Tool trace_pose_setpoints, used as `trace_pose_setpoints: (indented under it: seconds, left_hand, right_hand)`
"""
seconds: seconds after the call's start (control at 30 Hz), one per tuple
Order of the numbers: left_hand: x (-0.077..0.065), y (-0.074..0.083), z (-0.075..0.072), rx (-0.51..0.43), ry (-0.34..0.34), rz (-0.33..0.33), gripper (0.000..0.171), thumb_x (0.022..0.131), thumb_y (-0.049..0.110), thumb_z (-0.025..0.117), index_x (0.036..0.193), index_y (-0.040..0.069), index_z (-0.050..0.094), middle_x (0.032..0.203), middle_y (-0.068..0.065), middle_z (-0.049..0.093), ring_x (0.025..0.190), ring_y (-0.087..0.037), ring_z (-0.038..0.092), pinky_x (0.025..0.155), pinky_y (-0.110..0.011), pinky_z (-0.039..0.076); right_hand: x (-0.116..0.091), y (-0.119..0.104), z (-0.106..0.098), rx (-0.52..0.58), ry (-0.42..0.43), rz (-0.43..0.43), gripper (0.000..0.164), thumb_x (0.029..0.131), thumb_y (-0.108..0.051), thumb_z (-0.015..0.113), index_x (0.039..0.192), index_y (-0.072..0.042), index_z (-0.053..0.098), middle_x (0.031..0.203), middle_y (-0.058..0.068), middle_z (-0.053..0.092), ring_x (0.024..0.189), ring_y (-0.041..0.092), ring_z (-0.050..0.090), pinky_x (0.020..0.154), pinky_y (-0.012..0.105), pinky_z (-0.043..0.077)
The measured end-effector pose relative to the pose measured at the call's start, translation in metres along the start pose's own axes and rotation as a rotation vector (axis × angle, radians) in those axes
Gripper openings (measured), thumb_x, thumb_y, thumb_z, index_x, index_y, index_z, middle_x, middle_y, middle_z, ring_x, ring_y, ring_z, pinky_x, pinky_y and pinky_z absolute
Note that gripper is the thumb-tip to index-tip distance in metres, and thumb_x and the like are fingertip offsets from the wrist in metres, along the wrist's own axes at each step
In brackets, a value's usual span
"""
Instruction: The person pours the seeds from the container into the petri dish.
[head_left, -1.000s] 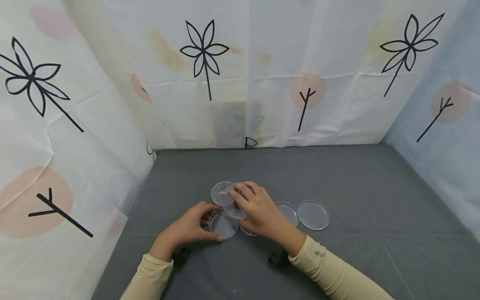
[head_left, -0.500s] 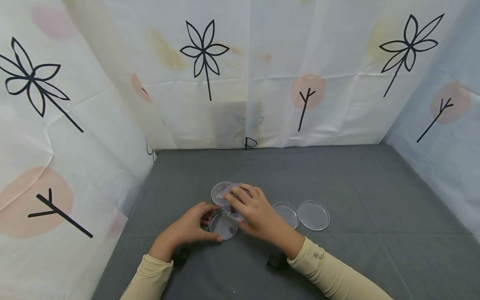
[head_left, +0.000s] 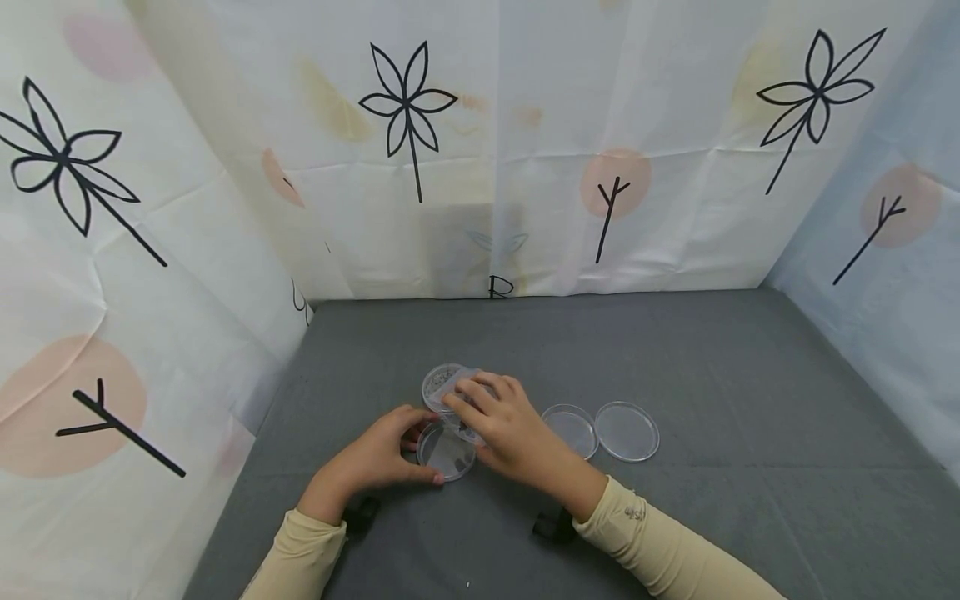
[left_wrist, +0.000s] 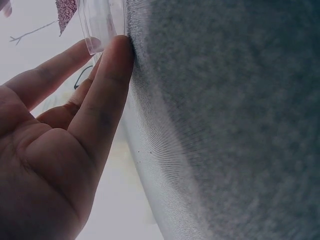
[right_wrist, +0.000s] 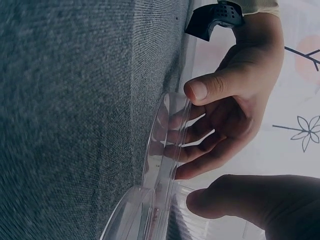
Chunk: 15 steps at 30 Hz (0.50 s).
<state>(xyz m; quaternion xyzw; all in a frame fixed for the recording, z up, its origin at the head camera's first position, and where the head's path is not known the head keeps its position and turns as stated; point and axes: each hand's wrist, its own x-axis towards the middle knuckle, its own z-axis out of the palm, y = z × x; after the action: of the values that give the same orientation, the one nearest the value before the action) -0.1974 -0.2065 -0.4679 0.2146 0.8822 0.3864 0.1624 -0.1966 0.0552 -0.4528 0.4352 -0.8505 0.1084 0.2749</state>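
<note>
My left hand holds a clear, shallow round dish on the table, thumb at the near rim and fingers at the far side. A few small dark bits lie in it. Above its far right edge, my right hand grips a tilted clear plastic cup, partly hidden by the fingers. Behind stands another round dish with speckled, grainy contents, overlapped by the cup. In the right wrist view, the left thumb rests at the dish's rim, and ribbed plastic shows beside the right thumb.
Two more clear round dishes, one nearer and one farther right, sit side by side right of my right hand. Grey cloth covers the table. Patterned white sheets rise at the back and sides.
My right hand has shifted slightly left and toward me, tipping the cup further. Small dark bits have appeared in the dish under it. The left hand has kept its place.
</note>
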Motion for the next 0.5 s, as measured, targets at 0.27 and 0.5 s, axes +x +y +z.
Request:
trace_pose_setpoints:
  seconds: [0.27, 0.5]
  left_hand:
    - [-0.0004, -0.0009, 0.0006, -0.002, 0.002, -0.009, 0.087, 0.077, 0.038, 0.098, 0.150, 0.012, 0.058, 0.123, -0.006, 0.059, 0.114, -0.018, 0.062, 0.098, -0.034, 0.059]
    - [-0.0003, -0.0004, 0.0010, 0.009, 0.004, -0.008, 0.087, 0.077, 0.038, 0.098, 0.149, 0.012, 0.058, 0.123, -0.005, 0.059, 0.112, -0.017, 0.061, 0.097, -0.034, 0.059]
  right_hand:
    - [-0.0001, -0.0018, -0.0011, 0.006, -0.010, -0.008, 0.081, 0.074, -0.009, 0.094, 0.147, -0.016, 0.060, 0.144, 0.006, 0.057, 0.134, 0.032, 0.052, 0.101, 0.053, 0.049]
    - [0.0000, -0.0021, -0.0015, 0.002, -0.002, -0.010, 0.079, 0.075, -0.008, 0.092, 0.146, -0.018, 0.061, 0.144, 0.005, 0.058, 0.134, 0.032, 0.052, 0.102, 0.052, 0.048]
